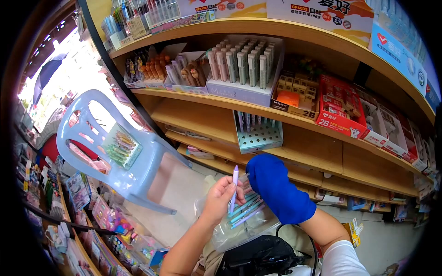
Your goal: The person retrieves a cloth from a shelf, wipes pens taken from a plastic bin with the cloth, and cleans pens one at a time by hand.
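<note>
My left hand [222,197] is closed round a light purple pen [235,175], which stands nearly upright between the thumb and fingers. Under it, on my lap, lies a clear plastic bag or container [222,240] with several turquoise, pink and purple pens [246,208] in it. Bright blue fabric [281,186] covers my right hand and much of that forearm. The fingers of this hand are hidden, so I cannot see what they hold. Ahead on the shelf, a light green pen display box [261,139] has rows of holes, with a few pens along its back.
A blue plastic chair [138,156] stands to the left, bearing a box of pens [122,146]. Wooden shelving [304,154] curves ahead, with boxed pens [248,64] and red eraser boxes [340,103]. Crowded racks of goods [106,216] line the lower left. A black bag [258,257] sits against my body.
</note>
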Motion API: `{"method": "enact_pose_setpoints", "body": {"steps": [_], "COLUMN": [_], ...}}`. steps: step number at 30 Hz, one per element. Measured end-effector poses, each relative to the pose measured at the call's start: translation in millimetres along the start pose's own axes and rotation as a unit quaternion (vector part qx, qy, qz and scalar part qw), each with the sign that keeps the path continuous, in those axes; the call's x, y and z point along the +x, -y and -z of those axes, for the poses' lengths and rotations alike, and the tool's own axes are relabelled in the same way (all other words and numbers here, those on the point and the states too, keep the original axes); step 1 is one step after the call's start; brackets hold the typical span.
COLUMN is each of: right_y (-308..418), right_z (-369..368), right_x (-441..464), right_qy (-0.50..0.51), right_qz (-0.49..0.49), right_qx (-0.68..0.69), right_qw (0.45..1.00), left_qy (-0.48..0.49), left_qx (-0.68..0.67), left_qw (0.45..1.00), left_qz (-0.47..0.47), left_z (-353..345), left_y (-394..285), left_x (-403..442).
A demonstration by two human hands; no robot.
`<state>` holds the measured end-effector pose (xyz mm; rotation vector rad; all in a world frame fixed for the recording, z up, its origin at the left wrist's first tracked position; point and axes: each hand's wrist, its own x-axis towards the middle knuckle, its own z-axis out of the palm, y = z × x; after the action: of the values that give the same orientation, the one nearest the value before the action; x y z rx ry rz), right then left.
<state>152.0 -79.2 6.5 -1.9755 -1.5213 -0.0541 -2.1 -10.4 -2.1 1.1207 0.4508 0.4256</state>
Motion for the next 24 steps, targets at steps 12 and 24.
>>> {"method": "enact_pose_setpoints", "body": {"steps": [12, 24], "right_y": [-15.1, -14.5], "right_z": [5.5, 2.7], "right_x": [-3.2, -14.6], "right_qy": [-0.017, -0.020], "right_qz": [-0.013, 0.049], "right_qx": [0.041, -0.065], "right_qw": [0.999, 0.996], "left_qy": [0.050, -0.120], "left_qx": [0.521, 0.390], "left_qw": [0.851, 0.911], "left_qz": [0.034, -0.061], "left_z": [-6.3, -21.0], "left_y": [-1.2, -36.3], "left_x": [-6.4, 33.0]}}
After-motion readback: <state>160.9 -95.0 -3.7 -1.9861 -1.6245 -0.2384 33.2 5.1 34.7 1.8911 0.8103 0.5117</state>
